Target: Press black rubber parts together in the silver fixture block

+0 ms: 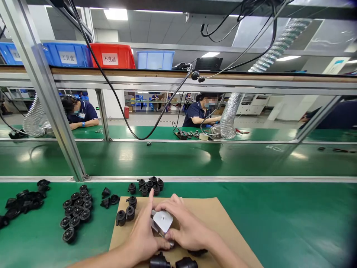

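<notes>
Left hand [143, 234] and right hand [186, 227] both grip a metal block [163, 220], fingers closed around it, above the brown mat [212, 216], near centre. Black parts [76, 214] lie left.

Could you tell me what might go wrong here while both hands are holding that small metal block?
The left hand and right hand grip the metal block above the cardboard sheet; a slip could drop it. The black plastic parts close by might get knocked, and two black parts near the wrists could be swept aside.
</notes>
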A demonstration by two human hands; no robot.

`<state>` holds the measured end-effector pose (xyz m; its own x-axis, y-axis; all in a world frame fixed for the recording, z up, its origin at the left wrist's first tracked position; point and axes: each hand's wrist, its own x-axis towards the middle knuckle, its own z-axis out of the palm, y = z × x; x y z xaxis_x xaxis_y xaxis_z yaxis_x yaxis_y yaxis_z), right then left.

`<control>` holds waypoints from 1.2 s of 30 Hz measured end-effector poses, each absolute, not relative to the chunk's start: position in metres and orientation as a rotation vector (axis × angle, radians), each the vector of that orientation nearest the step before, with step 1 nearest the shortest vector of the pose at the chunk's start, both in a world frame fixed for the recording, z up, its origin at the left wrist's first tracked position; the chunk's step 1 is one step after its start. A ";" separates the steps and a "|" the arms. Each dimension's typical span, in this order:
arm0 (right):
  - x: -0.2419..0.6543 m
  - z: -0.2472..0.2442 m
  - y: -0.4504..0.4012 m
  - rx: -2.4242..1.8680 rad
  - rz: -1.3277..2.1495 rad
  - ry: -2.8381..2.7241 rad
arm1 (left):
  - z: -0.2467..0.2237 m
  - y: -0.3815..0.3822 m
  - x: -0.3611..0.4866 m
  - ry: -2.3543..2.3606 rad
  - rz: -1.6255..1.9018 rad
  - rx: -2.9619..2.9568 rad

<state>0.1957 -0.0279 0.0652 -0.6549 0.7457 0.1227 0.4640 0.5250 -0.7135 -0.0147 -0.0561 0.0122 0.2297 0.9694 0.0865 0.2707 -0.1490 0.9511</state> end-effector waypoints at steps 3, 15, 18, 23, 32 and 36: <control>0.186 0.066 -0.035 -1.047 0.854 -2.308 | 0.004 -0.064 -0.009 1.303 1.052 1.630; 0.192 0.079 -0.039 -1.144 0.638 -2.378 | 0.008 -0.044 -0.027 1.024 0.986 1.658; 0.219 0.090 -0.030 -1.052 0.935 -2.384 | 0.011 -0.043 -0.030 0.896 0.895 1.665; 0.223 0.087 -0.019 -0.743 1.206 -2.349 | 0.017 -0.043 -0.033 0.768 0.737 1.673; 0.204 0.075 -0.026 -0.883 0.987 -2.451 | 0.012 -0.038 -0.037 0.739 0.710 1.616; 0.199 0.078 -0.028 -0.914 0.920 -2.478 | 0.009 -0.043 -0.028 0.809 0.860 1.555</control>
<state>0.1994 -0.0278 0.0776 -0.7341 0.6730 0.0904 0.4509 0.5826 -0.6762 -0.0279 -0.0431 0.0092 0.4981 0.8617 0.0969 0.0443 -0.1369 0.9896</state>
